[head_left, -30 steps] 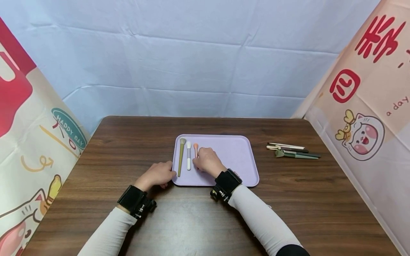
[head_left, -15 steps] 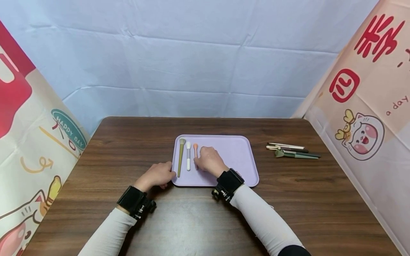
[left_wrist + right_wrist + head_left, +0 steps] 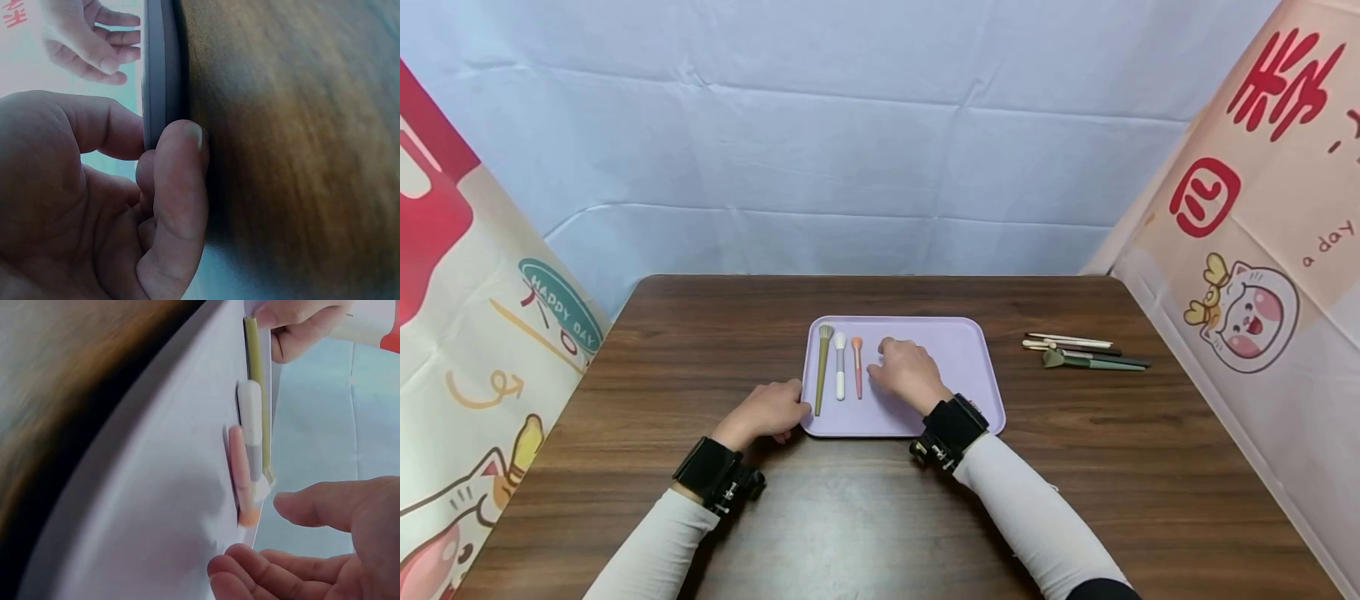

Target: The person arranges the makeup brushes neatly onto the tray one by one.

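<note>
My left hand (image 3: 769,408) pinches the lilac tray (image 3: 940,423) at its near left corner. In the left wrist view the tray's edge (image 3: 156,81) sits between thumb and curled fingers. Three makeup brushes lie side by side on the tray's left part: an olive brush (image 3: 822,371), a white and grey brush (image 3: 840,383) and a short pink brush (image 3: 858,371) with an orange tip. Just right of the pink brush, my right hand (image 3: 910,375) is over the tray with nothing in it. The right wrist view shows its thumb (image 3: 312,506) and fingers spread apart, clear of the brushes.
On the brown wooden table (image 3: 700,333), to the right of the tray, lies a loose bunch of several brushes, among them a green one (image 3: 1097,362) and pale thin ones (image 3: 1075,342). A pale blue cloth (image 3: 850,167) hangs behind the table.
My right hand has let go of the pink brush and moved a little right, its fingers opening. The whole pink brush now shows. My left hand stays at the tray corner.
</note>
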{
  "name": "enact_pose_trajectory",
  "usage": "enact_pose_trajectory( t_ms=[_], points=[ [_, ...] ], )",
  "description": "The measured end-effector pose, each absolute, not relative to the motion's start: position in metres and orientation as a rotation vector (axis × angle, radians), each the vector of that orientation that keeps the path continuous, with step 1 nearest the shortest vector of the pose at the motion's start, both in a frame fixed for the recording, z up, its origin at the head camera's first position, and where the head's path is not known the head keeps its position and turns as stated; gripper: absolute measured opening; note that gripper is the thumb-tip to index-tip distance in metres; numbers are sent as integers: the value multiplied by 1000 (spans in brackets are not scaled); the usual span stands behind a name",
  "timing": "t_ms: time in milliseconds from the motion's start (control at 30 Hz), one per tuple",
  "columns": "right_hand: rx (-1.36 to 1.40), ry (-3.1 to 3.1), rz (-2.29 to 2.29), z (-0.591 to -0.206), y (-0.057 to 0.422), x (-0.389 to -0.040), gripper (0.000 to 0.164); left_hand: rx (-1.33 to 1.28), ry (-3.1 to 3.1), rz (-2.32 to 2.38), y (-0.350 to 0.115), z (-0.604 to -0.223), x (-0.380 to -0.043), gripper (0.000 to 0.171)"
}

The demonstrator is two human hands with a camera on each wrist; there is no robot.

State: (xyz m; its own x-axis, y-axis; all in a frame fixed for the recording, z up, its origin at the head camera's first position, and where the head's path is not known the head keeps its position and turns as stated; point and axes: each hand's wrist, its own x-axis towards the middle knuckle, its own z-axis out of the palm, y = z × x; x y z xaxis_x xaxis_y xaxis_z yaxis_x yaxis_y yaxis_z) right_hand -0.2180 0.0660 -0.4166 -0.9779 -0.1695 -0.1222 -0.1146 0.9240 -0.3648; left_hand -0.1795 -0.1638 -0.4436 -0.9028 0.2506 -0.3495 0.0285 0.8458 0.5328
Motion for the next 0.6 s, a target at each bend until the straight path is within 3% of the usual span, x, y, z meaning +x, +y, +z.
enact_pose_trajectory(
  t_ms=[600],
  points=[
    [-286,2998,-509,-416,104,-219,42,220,2619,718,-164,-447,-180,21]
  ],
)
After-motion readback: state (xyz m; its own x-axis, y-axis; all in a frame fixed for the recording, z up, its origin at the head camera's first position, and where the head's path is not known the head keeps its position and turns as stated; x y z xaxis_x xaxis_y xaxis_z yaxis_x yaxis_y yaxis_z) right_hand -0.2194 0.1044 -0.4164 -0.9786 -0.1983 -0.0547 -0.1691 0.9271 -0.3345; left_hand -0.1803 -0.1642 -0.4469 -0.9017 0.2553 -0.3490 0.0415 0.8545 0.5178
